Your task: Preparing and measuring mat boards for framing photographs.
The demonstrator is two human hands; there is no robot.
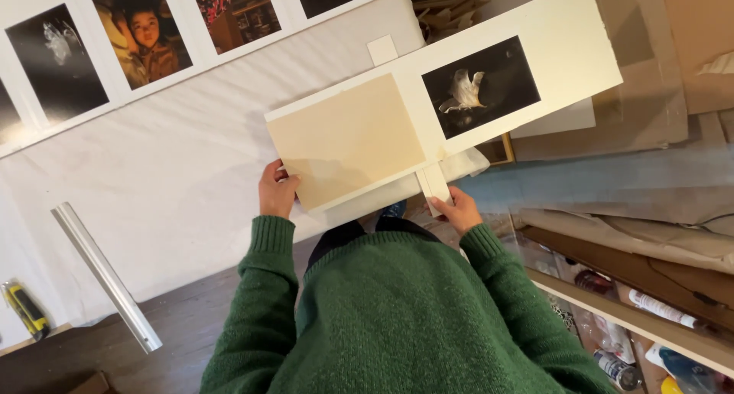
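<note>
I hold a hinged cream mat board [569, 46] open in front of my chest, above the floor. Its right half carries a dark photograph of a pale winged shape [480, 86]; its left half is a plain tan backing panel [348, 138]. My left hand [275, 189] grips the lower left corner of the tan panel. My right hand [459, 208] pinches a narrow cream strip [433, 184] that sticks out below the fold. A second small tab [381, 50] pokes out at the top of the fold. Green sweater sleeves cover both arms.
A white sheet [176, 157] covers the floor, with a row of matted photographs [153, 34] along its far edge. A metal straightedge [107, 275] and a yellow utility knife [24, 308] lie at left. Brown paper, cardboard and a shelf of bottles [634, 317] crowd the right.
</note>
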